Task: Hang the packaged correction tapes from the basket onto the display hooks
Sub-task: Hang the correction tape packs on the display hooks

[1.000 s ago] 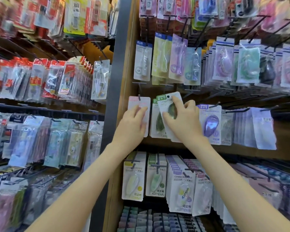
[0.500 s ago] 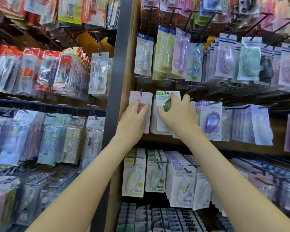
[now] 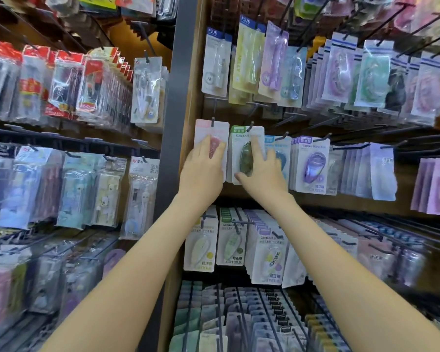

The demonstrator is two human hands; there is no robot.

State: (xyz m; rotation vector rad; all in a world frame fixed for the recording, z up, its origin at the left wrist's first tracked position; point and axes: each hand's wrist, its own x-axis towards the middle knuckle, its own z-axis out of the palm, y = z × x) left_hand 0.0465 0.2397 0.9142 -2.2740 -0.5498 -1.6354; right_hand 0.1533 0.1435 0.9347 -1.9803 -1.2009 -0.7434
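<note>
A green-topped correction tape pack (image 3: 241, 138) hangs straight on a display hook (image 3: 250, 126) in the middle row of the wooden rack. My right hand (image 3: 262, 174) lies on its front with the index finger stretched up over the blister and the thumb at the pack's lower left corner. To the left hangs a pink pack (image 3: 214, 129) on its own hook. My left hand (image 3: 203, 171) rests flat on it, fingers straight. The basket is out of view.
A purple pack (image 3: 313, 163) and more stacks hang to the right on long black hooks (image 3: 351, 147) that stick out toward me. More correction tapes (image 3: 201, 247) hang in the row below. A grey post (image 3: 175, 123) separates a left rack of other stationery.
The green pack was tilted in my right hand a second ago; it now hangs straight on its hook. My left hand stays on the pink pack. The view has shifted slightly.
</note>
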